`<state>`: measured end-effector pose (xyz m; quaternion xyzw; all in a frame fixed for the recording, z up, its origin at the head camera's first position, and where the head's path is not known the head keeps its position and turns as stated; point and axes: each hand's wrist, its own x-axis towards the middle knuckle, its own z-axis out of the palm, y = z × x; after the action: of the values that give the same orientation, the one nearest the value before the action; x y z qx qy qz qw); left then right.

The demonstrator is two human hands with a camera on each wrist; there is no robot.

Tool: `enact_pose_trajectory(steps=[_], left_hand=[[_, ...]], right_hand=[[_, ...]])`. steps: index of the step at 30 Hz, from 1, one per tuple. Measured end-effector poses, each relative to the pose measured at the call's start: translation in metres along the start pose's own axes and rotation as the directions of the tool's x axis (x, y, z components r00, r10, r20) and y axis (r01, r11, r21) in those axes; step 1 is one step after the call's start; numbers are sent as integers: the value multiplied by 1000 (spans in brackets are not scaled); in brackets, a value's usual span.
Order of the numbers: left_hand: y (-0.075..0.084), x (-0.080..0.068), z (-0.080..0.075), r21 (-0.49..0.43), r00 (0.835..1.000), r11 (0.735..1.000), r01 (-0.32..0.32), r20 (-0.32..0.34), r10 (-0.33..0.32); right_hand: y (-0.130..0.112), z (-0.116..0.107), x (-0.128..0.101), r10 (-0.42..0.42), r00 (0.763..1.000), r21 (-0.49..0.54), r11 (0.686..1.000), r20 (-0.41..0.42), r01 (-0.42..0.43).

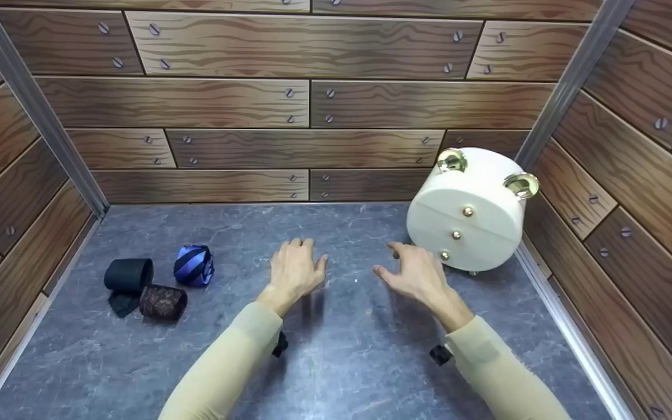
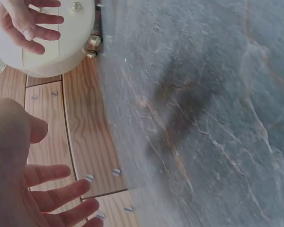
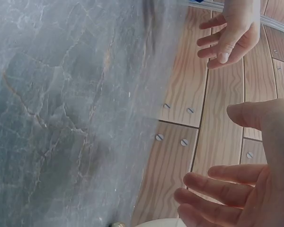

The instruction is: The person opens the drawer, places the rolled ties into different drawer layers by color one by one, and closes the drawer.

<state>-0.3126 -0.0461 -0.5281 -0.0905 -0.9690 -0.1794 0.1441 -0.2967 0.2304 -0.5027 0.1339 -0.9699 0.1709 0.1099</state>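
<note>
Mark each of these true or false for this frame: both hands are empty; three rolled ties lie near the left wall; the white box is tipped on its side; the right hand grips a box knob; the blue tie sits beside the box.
1. Both hands are empty. True: the left hand and right hand hover open over the table.
2. Three rolled ties lie near the left wall. True: a black tie, a brown tie and a blue tie.
3. The white box is tipped on its side. False: it stands on its feet.
4. The right hand grips a box knob. False: it holds nothing, just short of the box.
5. The blue tie sits beside the box. False: it lies by the other ties, across the table.
</note>
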Motion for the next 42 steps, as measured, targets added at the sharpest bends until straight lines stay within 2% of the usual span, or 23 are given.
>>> enact_pose_trajectory(steps=[8, 15, 19, 26, 42], left_hand=[[10, 6, -1, 13, 999, 1000, -25, -20, 25], [20, 14, -3, 34, 998, 998, -56, -33, 57], [25, 18, -5, 38, 998, 997, -62, -27, 63], [33, 25, -8, 66, 995, 993, -98, -22, 100], [56, 49, -20, 57, 990, 989, -137, -7, 138]], right_hand=[[0, -7, 0, 26, 999, -7, 1000, -26, -26], [4, -16, -2, 6, 999, -6, 1000, -51, -7], [7, -22, -2, -13, 997, -7, 1000, -79, 13], [11, -31, -4, 23, 996, 1, 1000, -84, -24], [23, -52, -6, 24, 990, -12, 1000, -142, -26]])
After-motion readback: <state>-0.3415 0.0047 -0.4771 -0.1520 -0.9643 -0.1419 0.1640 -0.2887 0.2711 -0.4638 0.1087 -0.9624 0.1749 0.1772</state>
